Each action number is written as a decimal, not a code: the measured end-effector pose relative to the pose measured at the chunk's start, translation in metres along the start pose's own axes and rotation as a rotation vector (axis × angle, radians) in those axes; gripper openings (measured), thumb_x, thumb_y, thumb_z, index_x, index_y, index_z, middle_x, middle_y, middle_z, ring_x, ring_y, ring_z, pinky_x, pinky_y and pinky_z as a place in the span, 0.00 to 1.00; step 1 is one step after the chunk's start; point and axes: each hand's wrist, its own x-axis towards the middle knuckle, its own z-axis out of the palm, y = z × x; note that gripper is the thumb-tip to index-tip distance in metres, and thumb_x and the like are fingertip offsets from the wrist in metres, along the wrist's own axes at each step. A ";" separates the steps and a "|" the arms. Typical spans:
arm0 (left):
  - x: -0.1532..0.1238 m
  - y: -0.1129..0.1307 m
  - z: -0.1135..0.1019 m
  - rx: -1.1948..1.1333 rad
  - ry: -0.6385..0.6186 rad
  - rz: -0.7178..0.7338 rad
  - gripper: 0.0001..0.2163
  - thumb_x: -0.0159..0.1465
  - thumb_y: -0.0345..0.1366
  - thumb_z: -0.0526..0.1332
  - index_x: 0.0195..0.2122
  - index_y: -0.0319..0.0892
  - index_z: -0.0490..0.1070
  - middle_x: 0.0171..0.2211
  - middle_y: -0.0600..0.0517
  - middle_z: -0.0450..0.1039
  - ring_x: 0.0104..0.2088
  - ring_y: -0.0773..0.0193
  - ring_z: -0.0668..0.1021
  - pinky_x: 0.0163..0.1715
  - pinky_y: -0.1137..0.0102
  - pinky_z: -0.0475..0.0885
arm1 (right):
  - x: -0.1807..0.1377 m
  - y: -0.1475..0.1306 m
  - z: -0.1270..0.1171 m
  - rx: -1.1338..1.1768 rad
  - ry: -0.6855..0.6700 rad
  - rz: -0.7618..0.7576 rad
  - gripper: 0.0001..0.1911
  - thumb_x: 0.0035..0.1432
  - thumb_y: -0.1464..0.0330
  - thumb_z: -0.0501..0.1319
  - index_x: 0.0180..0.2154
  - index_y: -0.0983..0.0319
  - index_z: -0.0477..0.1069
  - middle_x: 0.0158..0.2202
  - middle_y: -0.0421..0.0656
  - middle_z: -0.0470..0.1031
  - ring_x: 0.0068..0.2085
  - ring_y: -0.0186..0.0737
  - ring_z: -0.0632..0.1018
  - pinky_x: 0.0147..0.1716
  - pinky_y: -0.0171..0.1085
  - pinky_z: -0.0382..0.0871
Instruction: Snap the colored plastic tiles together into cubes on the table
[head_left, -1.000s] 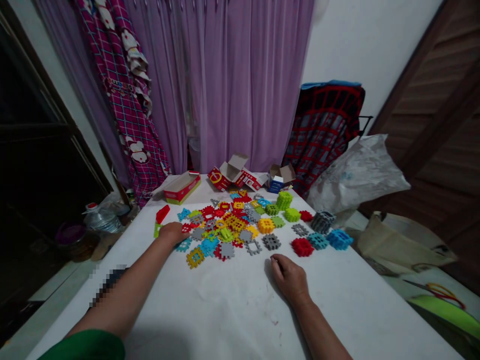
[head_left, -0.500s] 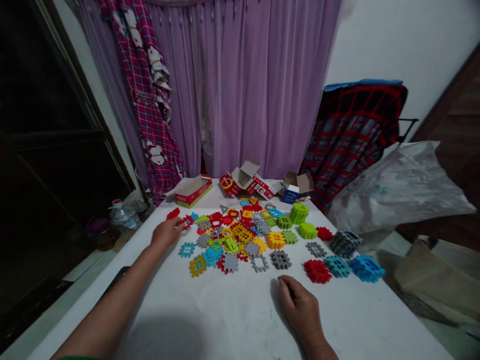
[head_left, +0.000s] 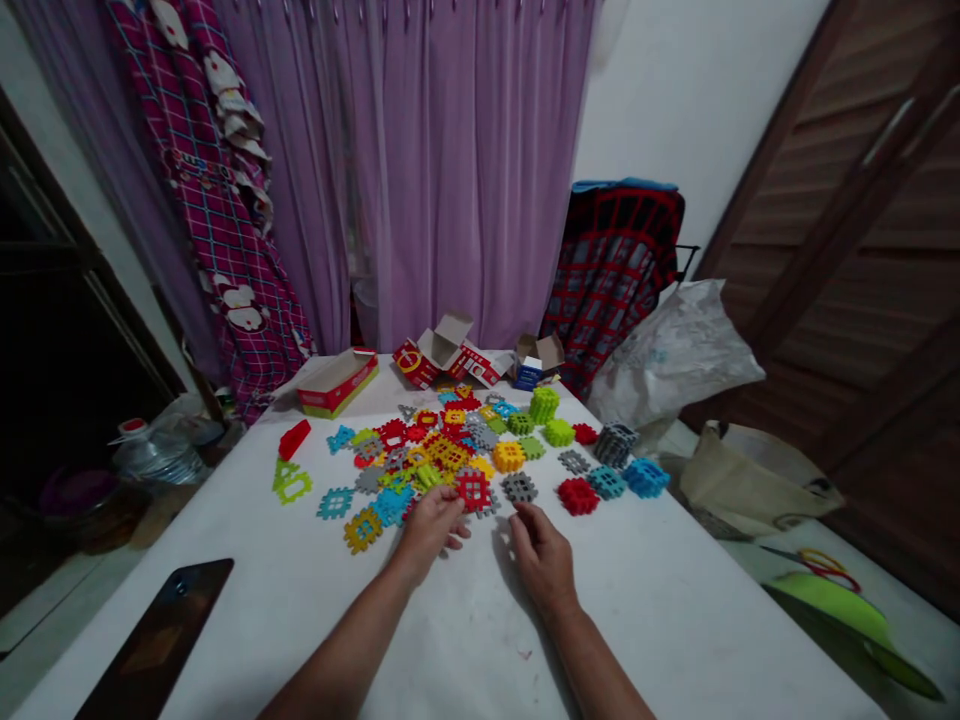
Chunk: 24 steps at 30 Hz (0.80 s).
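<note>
A pile of flat, coloured, interlocking plastic tiles (head_left: 442, 455) lies spread on the white table (head_left: 675, 620). My left hand (head_left: 431, 525) rests at the pile's near edge, its fingers curled and its fingertips on a red square tile (head_left: 474, 490). Close beside it on the table is my right hand (head_left: 541, 550), holding nothing, its fingers loosely bent just short of a grey tile (head_left: 519, 487). Built-up blocks stand to the right: red (head_left: 577, 495), teal (head_left: 606, 482), blue (head_left: 645, 477), grey (head_left: 616, 443) and green (head_left: 544, 404).
A dark phone (head_left: 154, 640) lies at the table's near left. A green triangle piece (head_left: 291, 482) and a red piece (head_left: 294, 438) lie apart on the left. Opened cartons (head_left: 442, 350) and a red tray box (head_left: 337, 380) sit at the back. A white plastic bag (head_left: 675, 350) stands on the right.
My left hand has come from the pile's left edge to its near middle, with a red tile now at its fingertips. My right hand has shifted slightly left. The view has swung.
</note>
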 end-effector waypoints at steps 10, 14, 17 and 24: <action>0.000 -0.016 -0.003 0.071 -0.092 0.036 0.22 0.49 0.52 0.66 0.37 0.43 0.64 0.22 0.60 0.69 0.17 0.72 0.71 0.14 0.78 0.60 | 0.002 -0.015 0.019 0.314 0.022 0.194 0.26 0.52 0.51 0.61 0.42 0.64 0.78 0.32 0.46 0.79 0.24 0.35 0.73 0.26 0.36 0.70; -0.002 -0.015 -0.004 0.110 -0.108 0.023 0.21 0.52 0.50 0.64 0.42 0.42 0.67 0.20 0.60 0.68 0.15 0.72 0.69 0.13 0.78 0.59 | 0.004 -0.015 0.017 0.373 -0.010 0.241 0.26 0.47 0.51 0.65 0.41 0.63 0.80 0.29 0.44 0.79 0.23 0.35 0.72 0.22 0.35 0.67; -0.004 -0.014 -0.005 0.132 -0.142 0.021 0.23 0.54 0.50 0.63 0.46 0.40 0.69 0.19 0.60 0.68 0.14 0.73 0.68 0.13 0.77 0.60 | 0.004 -0.016 0.016 0.426 -0.074 0.272 0.24 0.42 0.51 0.68 0.35 0.63 0.80 0.26 0.44 0.78 0.23 0.35 0.72 0.23 0.36 0.68; 0.000 -0.017 -0.005 0.018 -0.056 0.033 0.24 0.48 0.51 0.68 0.39 0.41 0.68 0.19 0.59 0.70 0.15 0.72 0.69 0.14 0.78 0.58 | -0.003 -0.014 0.015 0.452 -0.150 0.214 0.21 0.46 0.53 0.68 0.36 0.63 0.78 0.25 0.41 0.76 0.24 0.34 0.72 0.25 0.34 0.68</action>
